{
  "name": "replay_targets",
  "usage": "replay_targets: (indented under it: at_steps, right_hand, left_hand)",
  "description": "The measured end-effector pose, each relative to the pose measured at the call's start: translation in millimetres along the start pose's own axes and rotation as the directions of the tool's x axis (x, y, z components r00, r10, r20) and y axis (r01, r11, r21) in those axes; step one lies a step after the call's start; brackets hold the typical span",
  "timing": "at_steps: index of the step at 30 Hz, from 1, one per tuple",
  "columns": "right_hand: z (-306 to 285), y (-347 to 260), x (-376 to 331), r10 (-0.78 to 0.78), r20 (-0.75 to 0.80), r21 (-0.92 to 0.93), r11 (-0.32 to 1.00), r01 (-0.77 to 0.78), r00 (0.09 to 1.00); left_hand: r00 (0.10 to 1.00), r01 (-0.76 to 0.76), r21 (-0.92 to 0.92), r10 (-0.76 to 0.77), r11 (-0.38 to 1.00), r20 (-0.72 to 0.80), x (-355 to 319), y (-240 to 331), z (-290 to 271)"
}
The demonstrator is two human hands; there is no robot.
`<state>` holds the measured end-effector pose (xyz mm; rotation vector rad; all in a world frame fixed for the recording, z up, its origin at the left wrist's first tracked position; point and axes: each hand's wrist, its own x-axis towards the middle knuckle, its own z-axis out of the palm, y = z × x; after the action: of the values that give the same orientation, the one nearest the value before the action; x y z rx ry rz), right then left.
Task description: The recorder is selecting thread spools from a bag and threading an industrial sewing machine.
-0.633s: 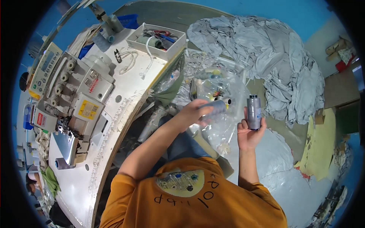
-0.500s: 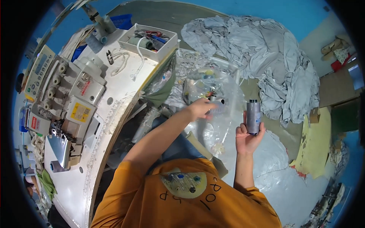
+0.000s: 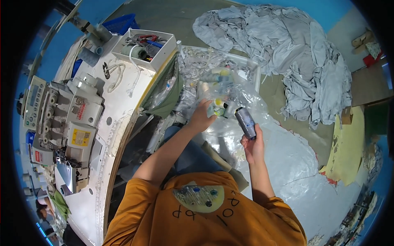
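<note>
Our right hand (image 3: 254,145) is wrapped around the lower end of a grey-purple thread spool (image 3: 246,124), which tilts so that its dark top leans leftward, toward a clear plastic bag (image 3: 251,102). Our left hand (image 3: 201,118) is at the bag's near left side, its fingers next to a small yellow-and-white spool (image 3: 220,103) with a black end; we cannot tell whether they grip anything. More spools show through the plastic beyond. Behind the bag we see a white-rimmed bin (image 3: 258,78) of pale scraps, then a heap of grey fabric (image 3: 279,45). To our left, the white bench (image 3: 95,180) carries a sewing machine (image 3: 82,119) and an open white box (image 3: 164,56) of tools.
</note>
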<state>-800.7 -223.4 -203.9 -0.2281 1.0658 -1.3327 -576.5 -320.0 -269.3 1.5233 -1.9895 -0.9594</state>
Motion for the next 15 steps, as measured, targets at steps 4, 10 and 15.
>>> replay_targets:
  at_steps: [4, 10, 15]
  right_hand:
    - [17.6, 14.5, 3.9, 0.07, -0.017, -0.023, 0.997, -0.07, 0.997]
    - [57.3, 14.0, -25.6, -0.047, 0.28, -0.31, 0.941, 0.136, 0.959]
    - [83.9, 0.6, -45.6, 0.118, 0.425, -0.453, 0.886, 0.098, 0.897]
  left_hand:
    - [0.977, 0.138, -0.276, -0.086, 0.951, 0.194, -14.6, 15.9, -20.7]
    - [0.992, 0.128, -0.845, -0.058, 0.519, 0.115, -60.4, 73.7, -60.0]
    - [0.988, -0.151, -0.495, 0.14, 0.856, -0.058, -96.5, 74.1, -102.6]
